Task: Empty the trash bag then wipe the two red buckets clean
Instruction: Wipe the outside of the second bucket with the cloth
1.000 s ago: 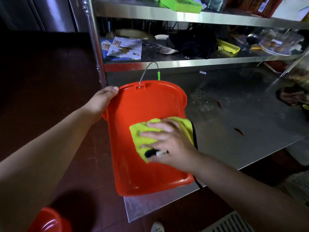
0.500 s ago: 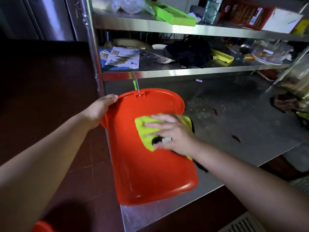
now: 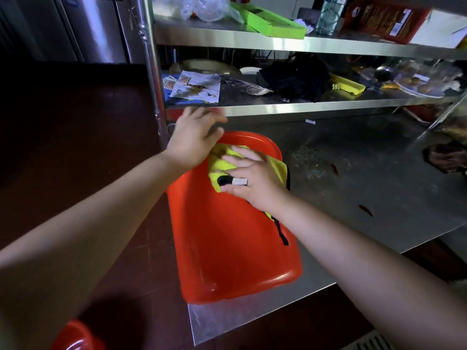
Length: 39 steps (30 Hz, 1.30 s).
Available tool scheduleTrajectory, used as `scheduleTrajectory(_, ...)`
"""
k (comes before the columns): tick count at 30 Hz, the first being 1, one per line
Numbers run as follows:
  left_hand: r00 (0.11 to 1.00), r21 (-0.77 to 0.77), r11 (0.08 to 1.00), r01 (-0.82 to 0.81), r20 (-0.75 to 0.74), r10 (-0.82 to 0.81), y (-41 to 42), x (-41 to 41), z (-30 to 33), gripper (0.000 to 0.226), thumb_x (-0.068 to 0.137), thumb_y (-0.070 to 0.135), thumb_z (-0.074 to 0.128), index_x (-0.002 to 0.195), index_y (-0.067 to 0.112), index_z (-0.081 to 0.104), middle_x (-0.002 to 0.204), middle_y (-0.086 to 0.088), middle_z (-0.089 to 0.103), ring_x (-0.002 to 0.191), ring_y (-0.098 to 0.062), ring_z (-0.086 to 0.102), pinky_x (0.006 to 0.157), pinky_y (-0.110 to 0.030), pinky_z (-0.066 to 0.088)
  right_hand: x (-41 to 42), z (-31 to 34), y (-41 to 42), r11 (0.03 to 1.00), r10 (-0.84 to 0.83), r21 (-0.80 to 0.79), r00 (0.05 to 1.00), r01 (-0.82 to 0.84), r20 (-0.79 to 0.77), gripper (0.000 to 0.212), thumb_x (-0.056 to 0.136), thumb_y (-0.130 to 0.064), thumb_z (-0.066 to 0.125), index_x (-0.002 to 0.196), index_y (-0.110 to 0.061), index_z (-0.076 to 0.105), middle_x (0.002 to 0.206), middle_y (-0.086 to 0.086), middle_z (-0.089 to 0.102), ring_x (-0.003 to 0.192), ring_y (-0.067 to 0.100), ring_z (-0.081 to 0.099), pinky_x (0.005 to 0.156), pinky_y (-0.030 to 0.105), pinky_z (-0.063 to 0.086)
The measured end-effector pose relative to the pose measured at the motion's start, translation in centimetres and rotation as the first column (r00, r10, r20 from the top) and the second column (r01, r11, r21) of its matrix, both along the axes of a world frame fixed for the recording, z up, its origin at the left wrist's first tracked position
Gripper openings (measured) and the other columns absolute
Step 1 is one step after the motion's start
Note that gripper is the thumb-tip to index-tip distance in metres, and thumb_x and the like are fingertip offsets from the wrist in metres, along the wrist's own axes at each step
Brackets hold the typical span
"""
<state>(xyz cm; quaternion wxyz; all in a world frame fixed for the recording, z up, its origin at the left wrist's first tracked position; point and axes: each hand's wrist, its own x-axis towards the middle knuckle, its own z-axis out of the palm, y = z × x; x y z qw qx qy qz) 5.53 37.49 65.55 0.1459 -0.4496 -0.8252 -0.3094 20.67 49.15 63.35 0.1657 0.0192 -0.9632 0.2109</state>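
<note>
At the bottom left corner the rim of a second red bucket (image 3: 75, 335) shows above the dark red tiled floor (image 3: 63, 137). The left hand (image 3: 193, 138) reaches forward with its fingers straight and spread, blurred, holding nothing; its heel lies over the far left edge of the red bucket (image 3: 235, 251), and its fingertips stretch toward the front lip of the lower shelf (image 3: 303, 107). The bucket lies on its side at the left corner of the steel worktop (image 3: 366, 173), its side wall facing up and its near end reaching almost to the worktop's front edge. The right hand (image 3: 252, 175) presses flat on a yellow cloth (image 3: 222, 164) against the far part of the bucket's wall, fingers extended and slightly apart, a dark and white band on one finger. A black strip (image 3: 281, 231) trails from under the right wrist along the bucket's right side. Further right, small red scraps (image 3: 365, 209) lie on the worktop. On the upper shelf sits a green tray (image 3: 275, 22), and a yellow tray (image 3: 348, 85) rests on the lower one.
</note>
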Motion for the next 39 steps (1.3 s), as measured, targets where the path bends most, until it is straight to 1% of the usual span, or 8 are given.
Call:
scheduleTrajectory(3, 0.987, -0.337, 0.942, -0.010, 0.145, 0.062, 1.4, 0.1, 0.6, 0.042, 0.099, 0.041, 0.032, 0.123, 0.017, 0.056, 0.129, -0.014, 0.056, 0.120, -0.034, 0.046, 0.095, -0.036, 0.035, 2.3, -0.6, -1.8, 0.980, 0.125, 0.156, 0.992, -0.121, -0.011, 0.028, 0.078, -0.039, 0.068, 0.102, -0.026, 0.073, 0.130, -0.002, 0.059, 0.135, 0.022, 0.038, 0.107, 0.054, 0.025)
scheduleTrajectory(5, 0.977, -0.400, 0.915, -0.053, 0.168, 0.130, 1.1, 0.0, 0.3, 0.049, 0.098, 0.047, 0.027, 0.122, 0.015, 0.055, 0.128, -0.015, 0.057, 0.118, -0.034, 0.050, 0.090, -0.036, 0.037, 4.6, -1.2, -2.9, 0.962, 0.183, 0.201, 0.983, -0.183, 0.016, 0.028, 0.077, -0.044, 0.065, 0.100, -0.030, 0.073, 0.130, -0.006, 0.059, 0.134, 0.022, 0.038, 0.107, 0.053, 0.023)
scheduleTrajectory(11, 0.955, -0.401, 0.916, -0.012, 0.267, 0.129, -0.2, -0.6, 0.5, 0.050, 0.097, 0.052, 0.024, 0.134, 0.028, 0.046, 0.140, -0.006, 0.049, 0.128, -0.029, 0.043, 0.099, -0.035, 0.033, 11.1, -3.4, -3.3, 0.902, 0.347, 0.236, 0.932, -0.361, 0.101, 0.033, 0.082, -0.051, 0.063, 0.110, -0.033, 0.068, 0.137, -0.012, 0.051, 0.141, 0.014, 0.023, 0.112, 0.045, 0.012)
scheduleTrajectory(15, 0.942, -0.393, 0.919, -0.037, 0.292, 0.163, -0.5, -0.4, 0.3, 0.048, 0.097, 0.052, 0.024, 0.136, 0.032, 0.043, 0.143, -0.003, 0.045, 0.131, -0.029, 0.039, 0.101, -0.037, 0.030, 9.5, -2.7, -2.1, 0.861, 0.434, 0.238, 0.894, -0.449, 0.112, 0.033, 0.081, -0.043, 0.068, 0.110, -0.029, 0.069, 0.136, -0.008, 0.053, 0.139, 0.017, 0.031, 0.109, 0.046, 0.020)
scheduleTrajectory(21, 0.923, -0.346, 0.938, -0.015, 0.357, 0.146, -1.2, -1.6, -0.4, 0.047, 0.098, 0.050, 0.027, 0.136, 0.029, 0.046, 0.145, -0.004, 0.044, 0.134, -0.026, 0.037, 0.105, -0.031, 0.027, 1.5, -1.1, 0.3, 0.923, 0.335, 0.198, 0.942, -0.330, 0.010, 0.033, 0.078, -0.038, 0.070, 0.107, -0.024, 0.072, 0.130, -0.003, 0.058, 0.131, 0.019, 0.041, 0.104, 0.049, 0.031)
scheduleTrajectory(28, 0.830, -0.201, 0.979, -0.021, 0.543, 0.129, -2.7, -3.0, -2.1, 0.036, 0.096, 0.051, 0.035, 0.114, 0.032, 0.059, 0.125, 0.001, 0.060, 0.122, -0.020, 0.049, 0.106, -0.033, 0.032, -5.1, 0.5, 1.1, 0.992, 0.126, 0.015, 0.992, -0.125, -0.021, 0.029, 0.078, -0.032, 0.073, 0.105, -0.020, 0.073, 0.129, -0.006, 0.059, 0.127, 0.013, 0.040, 0.107, 0.047, 0.024)
scheduleTrajectory(33, 0.758, -0.103, 0.994, -0.023, 0.647, 0.084, -4.3, -3.0, -3.4, 0.041, 0.093, 0.053, 0.040, 0.121, 0.029, 0.058, 0.127, -0.001, 0.059, 0.122, -0.019, 0.050, 0.109, -0.036, 0.033, 0.5, -0.5, -2.2, 0.985, 0.146, 0.094, 0.989, -0.147, 0.013, 0.027, 0.078, -0.046, 0.066, 0.095, -0.027, 0.075, 0.130, -0.013, 0.057, 0.131, 0.015, 0.038, 0.102, 0.053, 0.026)
scheduleTrajectory(39, 0.739, -0.054, 0.998, -0.018, 0.672, 0.050, -5.6, -2.3, -3.3, 0.042, 0.093, 0.053, 0.039, 0.121, 0.028, 0.057, 0.127, -0.003, 0.058, 0.120, -0.021, 0.050, 0.110, -0.040, 0.032, 9.6, -2.0, -4.9, 0.938, 0.306, 0.148, 0.950, -0.312, 0.066, 0.032, 0.079, -0.049, 0.063, 0.104, -0.031, 0.073, 0.130, -0.010, 0.058, 0.131, 0.019, 0.040, 0.100, 0.048, 0.029)
